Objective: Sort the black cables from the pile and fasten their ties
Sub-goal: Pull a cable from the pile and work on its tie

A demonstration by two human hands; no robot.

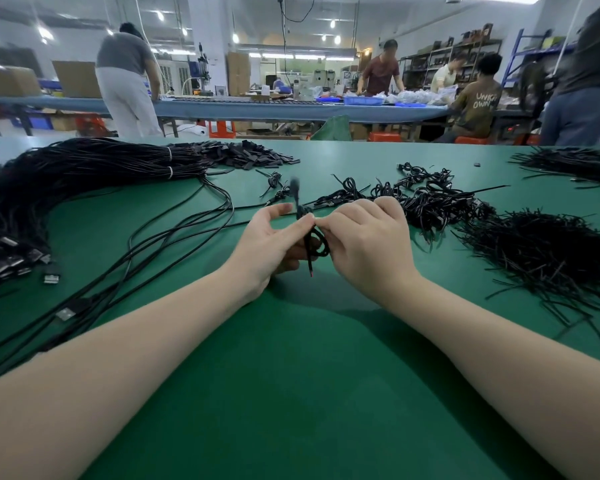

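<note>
A small coiled black cable (317, 245) hangs between my two hands above the green table (291, 375). My left hand (269, 244) holds the coil from the left, thumb and fingers curled round it. My right hand (364, 237) pinches the tie at the top of the coil, where a blurred black tie end (295, 188) sticks up. One cable end with a reddish tip points down below the coil. A big bundle of long black cables (84, 174) lies at the left. A heap of coiled cables (426, 199) lies behind my right hand.
A pile of loose black ties (548, 254) lies at the right, and another dark bundle (575, 164) at the far right. Several long cables with USB plugs (66, 311) trail across the table's left side. Black flat pieces (250, 154) are heaped at the back. People work at benches behind.
</note>
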